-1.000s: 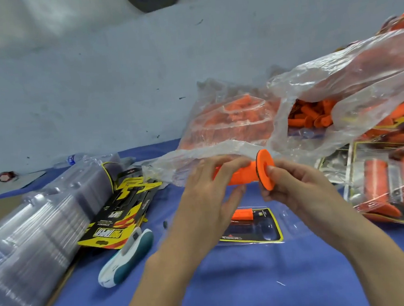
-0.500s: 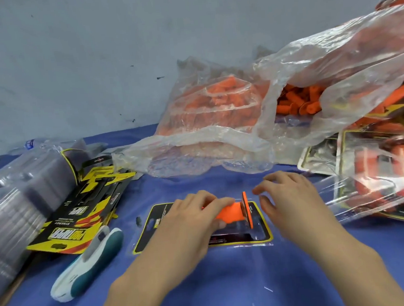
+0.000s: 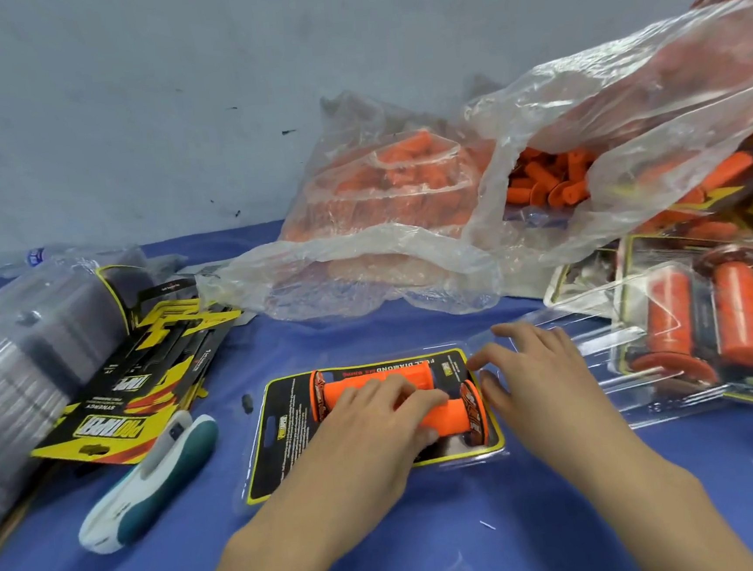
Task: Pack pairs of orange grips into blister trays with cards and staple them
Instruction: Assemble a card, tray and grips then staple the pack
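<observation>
A clear blister tray with a black and yellow card (image 3: 283, 434) lies on the blue cloth in front of me. Two orange grips lie in it side by side: the far grip (image 3: 365, 384) has its flange to the left, the near grip (image 3: 456, 415) has its flange to the right. My left hand (image 3: 369, 436) lies over both grips, its fingers pressing the near one down. My right hand (image 3: 537, 371) rests with spread fingers on the tray's right edge, beside the near grip's flange.
A white and teal stapler (image 3: 150, 482) lies to the left. Behind it are a fan of cards (image 3: 146, 383) and a stack of clear trays (image 3: 21, 353). Plastic bags of loose orange grips (image 3: 402, 183) fill the back. Packed blisters (image 3: 706, 324) pile at right.
My hands brought the second grip down from in front of the bags into the tray beside the first. The right hand let go of the flange and moved to the tray's edge.
</observation>
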A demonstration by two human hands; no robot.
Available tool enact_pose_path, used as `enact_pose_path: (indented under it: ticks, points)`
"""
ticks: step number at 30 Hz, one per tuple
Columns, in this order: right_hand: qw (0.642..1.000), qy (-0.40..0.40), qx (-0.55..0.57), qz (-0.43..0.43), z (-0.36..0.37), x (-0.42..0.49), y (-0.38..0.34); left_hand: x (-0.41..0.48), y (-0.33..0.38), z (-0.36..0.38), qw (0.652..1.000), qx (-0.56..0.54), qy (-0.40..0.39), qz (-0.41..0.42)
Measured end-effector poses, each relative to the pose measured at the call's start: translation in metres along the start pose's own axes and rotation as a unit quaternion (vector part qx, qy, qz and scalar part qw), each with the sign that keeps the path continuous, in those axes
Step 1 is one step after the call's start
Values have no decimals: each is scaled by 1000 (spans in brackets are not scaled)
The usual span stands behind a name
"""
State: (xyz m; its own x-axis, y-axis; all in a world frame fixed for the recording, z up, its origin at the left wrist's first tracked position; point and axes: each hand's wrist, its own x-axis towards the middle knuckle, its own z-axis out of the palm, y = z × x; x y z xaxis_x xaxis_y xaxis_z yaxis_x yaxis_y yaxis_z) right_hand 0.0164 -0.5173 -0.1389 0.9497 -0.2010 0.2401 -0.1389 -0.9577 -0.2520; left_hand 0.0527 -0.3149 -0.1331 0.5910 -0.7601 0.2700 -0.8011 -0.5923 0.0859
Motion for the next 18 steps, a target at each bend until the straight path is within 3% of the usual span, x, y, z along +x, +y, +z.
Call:
enact_pose_path:
  ticks: [6,9,13,18]
  points:
    - [1000,12,17,-10,-1,-4,-1,-12,-3,-4,1000,5,4,-15]
    - [1000,15,25,-11,-1,-5,-1,-14,2,-6,998,30,56,-9]
    - [999,23,33,-13,1,-4,-1,-7,26,-2,992,39,103,55]
    - [999,25,40,-18,3,-3,1,1,43,13,987,99,80,99]
